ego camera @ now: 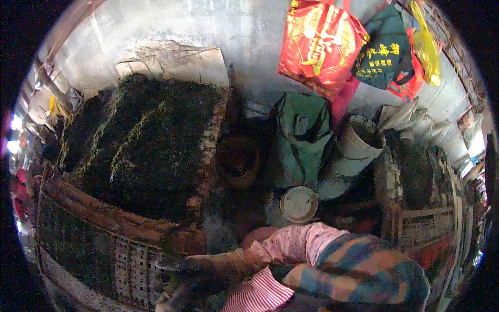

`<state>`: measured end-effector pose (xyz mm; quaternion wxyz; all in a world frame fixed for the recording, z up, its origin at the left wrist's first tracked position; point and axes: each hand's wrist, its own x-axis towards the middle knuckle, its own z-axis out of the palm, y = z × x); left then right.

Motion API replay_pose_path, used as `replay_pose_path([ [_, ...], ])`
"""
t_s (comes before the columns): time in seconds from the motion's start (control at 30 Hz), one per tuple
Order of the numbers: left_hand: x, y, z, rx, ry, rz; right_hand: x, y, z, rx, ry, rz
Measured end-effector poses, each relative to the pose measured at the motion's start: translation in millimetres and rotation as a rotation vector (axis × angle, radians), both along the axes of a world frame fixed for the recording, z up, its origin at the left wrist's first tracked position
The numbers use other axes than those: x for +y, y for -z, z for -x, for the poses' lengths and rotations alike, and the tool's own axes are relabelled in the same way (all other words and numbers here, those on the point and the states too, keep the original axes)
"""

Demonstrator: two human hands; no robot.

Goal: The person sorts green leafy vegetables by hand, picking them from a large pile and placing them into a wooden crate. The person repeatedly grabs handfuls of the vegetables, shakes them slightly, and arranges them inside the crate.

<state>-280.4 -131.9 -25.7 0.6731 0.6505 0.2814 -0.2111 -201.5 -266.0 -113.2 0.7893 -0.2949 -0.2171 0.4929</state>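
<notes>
My right arm, in a plaid sleeve (366, 265) with a pink patterned cover (296, 243) over the forearm, reaches leftward along the bottom. At its end my right hand (183, 267) is dark and blurred beside a woven slatted panel (134, 265). Whether its fingers grip anything is unclear. Below it, at the picture's bottom edge, a pale blurred shape looks like my left hand (165, 302), mostly in shadow. Behind the panel lies a large heap of dark green leafy matter (156, 148), in an enclosure with a brown front edge (113, 206). Red-and-white striped cloth (261, 290) shows under my arm.
A round pale-topped container (299, 204) stands beyond my forearm. Behind it are a green bag (304, 136), a tall whitish bucket (356, 152) and a dark round vessel (237, 160). Red (319, 46) and dark green (384, 50) printed bags hang on the wall. Slatted woodwork (427, 226) stands right.
</notes>
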Motion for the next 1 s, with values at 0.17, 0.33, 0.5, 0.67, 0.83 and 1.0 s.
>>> replay_pose_path([
  [0.17, 22.0, 6.9, 22.0, 0.053, -0.128, 0.115, 17.4, 0.2, -35.3, 0.275, 0.151, 0.076],
  [0.33, 48.0, -6.9, 73.2, 0.090, -0.328, 0.300, 36.2, 6.7, -42.0, 0.281, 0.112, 0.250],
  [0.5, 95.0, -59.5, 87.3, 0.053, -0.582, 0.602, 74.5, -19.3, -49.0, 0.008, 0.030, 0.282],
  [0.67, 135.4, -96.5, 118.0, 0.053, -0.632, 0.137, 118.6, -79.3, -56.9, 0.303, -0.135, 0.214],
  [0.83, 174.0, -120.5, 88.8, 0.081, -0.482, -0.213, 168.3, -105.6, -82.1, 0.047, -0.105, 0.072],
  [1.0, 210.9, -65.6, 63.5, 0.001, -0.304, -0.275, 155.9, -85.3, -166.8, -0.590, -0.008, 0.109],
])
